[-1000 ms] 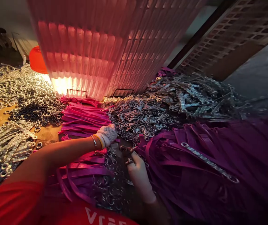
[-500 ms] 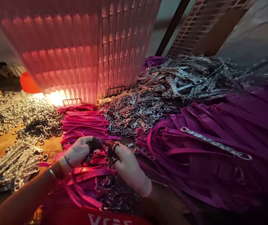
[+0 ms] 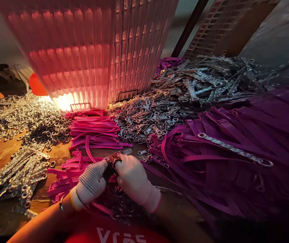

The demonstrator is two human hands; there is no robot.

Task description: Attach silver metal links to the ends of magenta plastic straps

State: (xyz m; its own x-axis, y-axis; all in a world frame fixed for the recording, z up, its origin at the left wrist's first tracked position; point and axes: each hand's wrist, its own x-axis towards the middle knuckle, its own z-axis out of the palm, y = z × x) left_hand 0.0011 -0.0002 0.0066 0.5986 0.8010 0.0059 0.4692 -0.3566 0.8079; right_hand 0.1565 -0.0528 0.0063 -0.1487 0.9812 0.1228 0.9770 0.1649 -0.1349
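Note:
My left hand [image 3: 91,184], in a dotted white glove with dark fingertips, is closed in a pinch against my right hand [image 3: 135,177]. My right hand wears a plain pale glove, its fingers also bent and pressed together. What lies between the fingertips is too small and dark to make out. A curved pink strap [image 3: 89,151] runs close to the fingertips; I cannot tell whether it is held. Pink straps [image 3: 66,179] lie loose beside my left hand. Below both hands, metal chain links [image 3: 124,206] rest in shadow, partly hidden by the wrists.
Behind stand ribbed translucent panels [image 3: 71,60] beside a glowing red lamp [image 3: 36,84]. Metal link pieces [image 3: 20,175] heap up at left, with more metal pieces [image 3: 147,114] at centre. Purple straps [image 3: 210,162] fill the right, a single metal chain piece [image 3: 235,149] on top.
Both hands have moved lower, closer to my body, and nearer each other. My left hand has turned so its dotted back shows more. The view has shifted slightly.

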